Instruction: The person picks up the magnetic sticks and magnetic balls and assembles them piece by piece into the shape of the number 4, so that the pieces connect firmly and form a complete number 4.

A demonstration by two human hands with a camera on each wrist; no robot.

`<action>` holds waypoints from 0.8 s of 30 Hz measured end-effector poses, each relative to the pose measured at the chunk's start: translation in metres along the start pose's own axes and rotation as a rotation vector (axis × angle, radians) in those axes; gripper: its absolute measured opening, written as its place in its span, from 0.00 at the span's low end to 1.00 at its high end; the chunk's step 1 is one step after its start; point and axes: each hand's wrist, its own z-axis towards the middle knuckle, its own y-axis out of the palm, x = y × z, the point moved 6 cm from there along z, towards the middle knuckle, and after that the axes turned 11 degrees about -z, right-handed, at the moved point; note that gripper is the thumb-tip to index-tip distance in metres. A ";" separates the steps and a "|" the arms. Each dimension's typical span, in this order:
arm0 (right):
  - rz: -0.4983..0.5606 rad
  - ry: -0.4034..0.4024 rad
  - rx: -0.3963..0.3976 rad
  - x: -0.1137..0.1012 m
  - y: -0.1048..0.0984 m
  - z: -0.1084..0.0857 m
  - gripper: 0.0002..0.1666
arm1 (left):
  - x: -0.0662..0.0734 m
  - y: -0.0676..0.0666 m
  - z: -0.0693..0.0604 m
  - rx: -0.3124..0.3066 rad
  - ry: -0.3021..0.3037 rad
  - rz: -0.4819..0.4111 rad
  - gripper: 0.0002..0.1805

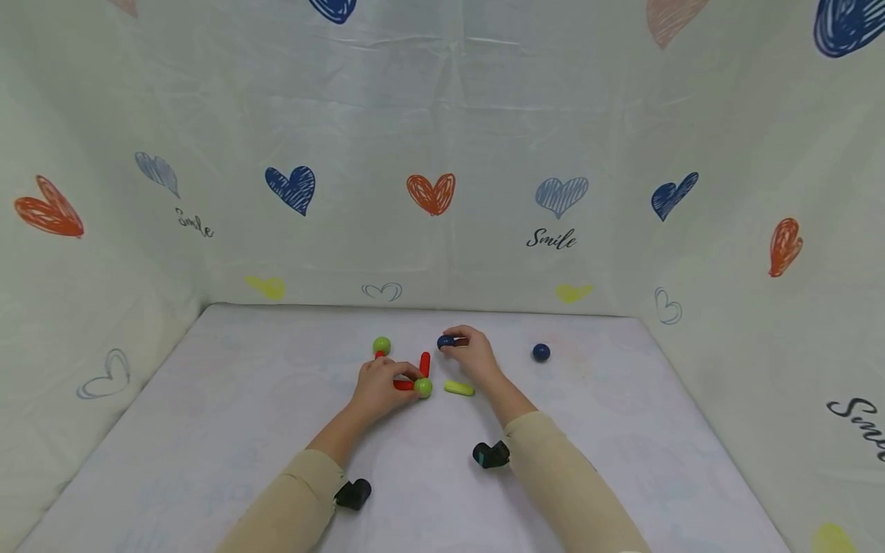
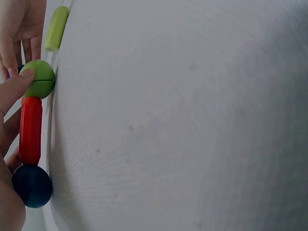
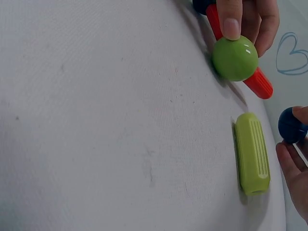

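Observation:
My left hand (image 1: pixel 380 389) grips a toy frame of balls and rods, its thumb on a green ball (image 2: pixel 42 79). One red rod (image 2: pixel 31 131) joins this ball to a dark blue ball (image 2: pixel 32 186) beside the palm. Another red rod (image 1: pixel 425 364) sticks out from the green ball, away from me. Past the left hand shows a second green ball (image 1: pixel 382 346) with a bit of red against it. Farther right, my right hand (image 1: pixel 477 359) pinches a dark blue ball (image 3: pixel 291 126); its fingers partly cover it. Between the hands lies a loose yellow-green rod (image 3: pixel 253 155).
A separate dark blue ball (image 1: pixel 541 352) sits on the white table (image 1: pixel 608 430), right of the right hand. Behind the table hangs a pale curtain (image 1: pixel 484 138) printed with hearts. Black wrist devices (image 1: pixel 354 495) hang at both sleeves.

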 end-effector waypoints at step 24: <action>-0.010 0.003 -0.026 -0.005 0.021 0.006 0.17 | 0.003 -0.002 -0.001 0.026 0.015 0.005 0.11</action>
